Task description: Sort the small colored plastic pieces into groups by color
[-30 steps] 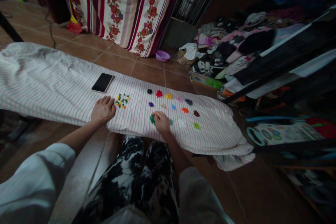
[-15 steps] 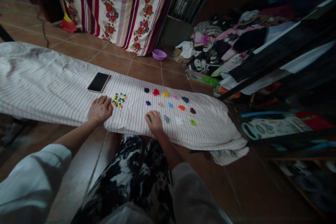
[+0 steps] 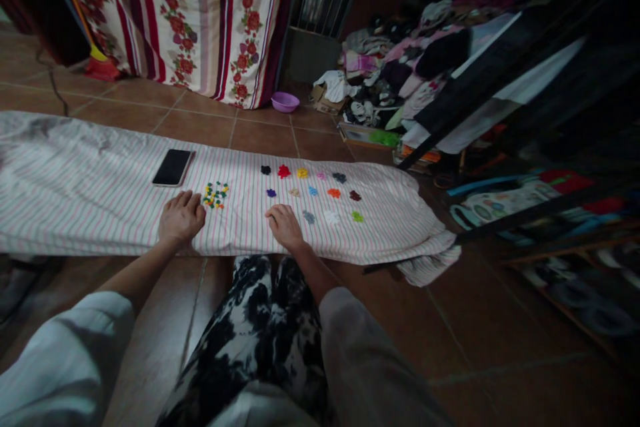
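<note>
My left hand (image 3: 181,217) lies flat on the striped cloth (image 3: 115,213), fingers stretched out and holding nothing. Just right of its fingertips is a loose cluster of mixed small pieces (image 3: 216,195), mostly green and yellow. My right hand (image 3: 286,227) rests on the cloth with curled fingers; what they cover or hold is hidden. Beyond and beside it are small single-colour piles, among them a dark blue pile (image 3: 271,193), a grey pile (image 3: 309,217), a white pile (image 3: 331,216) and a lime green pile (image 3: 357,216). The pieces are too small to name.
A phone (image 3: 173,167) lies on the cloth, beyond my left hand. More piles, including a red pile (image 3: 283,171) and a brown pile (image 3: 355,195), lie farther back. A purple basin (image 3: 285,102) and heaped clothes (image 3: 400,67) are on the floor behind.
The view has shifted slightly. My right hand's fingers have closed over the dark green pieces, which showed by its fingers before and are now hidden. My left hand stays beside the mixed cluster.
</note>
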`<state>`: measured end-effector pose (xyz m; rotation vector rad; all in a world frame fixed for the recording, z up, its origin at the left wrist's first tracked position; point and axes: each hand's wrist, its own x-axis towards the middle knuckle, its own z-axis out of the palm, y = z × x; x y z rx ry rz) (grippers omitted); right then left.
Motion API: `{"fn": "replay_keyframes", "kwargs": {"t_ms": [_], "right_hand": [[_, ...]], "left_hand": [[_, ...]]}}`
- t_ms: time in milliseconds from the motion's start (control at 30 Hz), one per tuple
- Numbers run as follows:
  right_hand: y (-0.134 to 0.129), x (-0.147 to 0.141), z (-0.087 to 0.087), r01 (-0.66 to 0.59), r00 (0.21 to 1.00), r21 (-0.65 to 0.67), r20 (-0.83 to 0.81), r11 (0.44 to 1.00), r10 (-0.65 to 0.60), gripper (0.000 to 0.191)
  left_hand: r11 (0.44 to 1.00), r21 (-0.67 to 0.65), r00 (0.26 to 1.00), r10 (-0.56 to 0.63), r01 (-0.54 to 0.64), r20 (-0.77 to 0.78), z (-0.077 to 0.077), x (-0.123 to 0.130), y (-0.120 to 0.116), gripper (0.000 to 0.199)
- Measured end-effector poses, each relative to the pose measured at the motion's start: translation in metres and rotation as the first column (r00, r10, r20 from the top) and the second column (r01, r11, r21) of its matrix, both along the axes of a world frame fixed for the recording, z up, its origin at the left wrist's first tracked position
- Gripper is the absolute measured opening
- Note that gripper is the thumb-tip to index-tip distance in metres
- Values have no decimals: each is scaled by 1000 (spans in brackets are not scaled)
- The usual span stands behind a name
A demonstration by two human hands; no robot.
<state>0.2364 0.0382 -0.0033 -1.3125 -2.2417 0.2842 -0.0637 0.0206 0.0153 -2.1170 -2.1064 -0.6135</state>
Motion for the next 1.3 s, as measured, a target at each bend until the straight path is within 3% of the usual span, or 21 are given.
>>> {"fn": "replay_keyframes", "kwargs": {"t_ms": [633, 1033, 1300], "right_hand": [[2, 2, -2, -26, 995, 17, -96, 1000, 28, 25], [2, 5, 1, -10, 978, -2, -207, 1000, 10, 18], [2, 5, 0, -17, 969, -3, -247, 1000, 16, 16]], "left_hand": [[999, 34, 1000, -4, 4, -13, 0, 0, 0, 45], [998, 55, 1000, 3, -3, -3, -6, 0, 4, 41], [1000, 7, 1000, 2, -2, 0, -3, 1, 3, 44]]}}
